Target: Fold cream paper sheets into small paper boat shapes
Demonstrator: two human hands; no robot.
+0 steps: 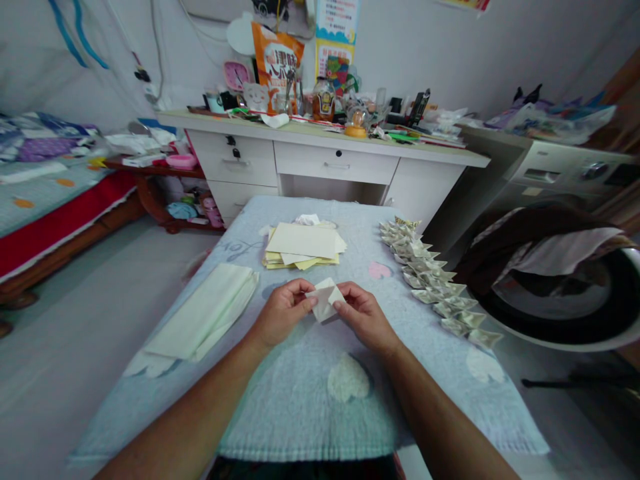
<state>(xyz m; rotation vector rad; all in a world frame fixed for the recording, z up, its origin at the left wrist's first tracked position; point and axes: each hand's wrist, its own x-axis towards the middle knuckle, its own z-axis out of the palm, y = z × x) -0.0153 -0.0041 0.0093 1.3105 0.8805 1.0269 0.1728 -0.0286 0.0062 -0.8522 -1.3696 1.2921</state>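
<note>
A small folded white paper (326,300), roughly diamond-shaped, is held up over the middle of the cloth-covered table. My left hand (287,308) pinches its left corner between thumb and fingers. On the opposite side, my right hand (366,312) grips the right corner, thumb in front. Just beyond my hands lies a stack of white and yellowish paper sheets (303,241). To the left rests a long folded bundle of pale paper (205,313). Rows of folded paper boats (430,267) run along the table's right side.
A light blue cloth (290,413) covers the table. Behind it stands a white desk (335,160) crowded with jars, a snack bag (278,67) and other items. A washing machine (565,180) with its door open is at the right; a bed (55,200) is at the left.
</note>
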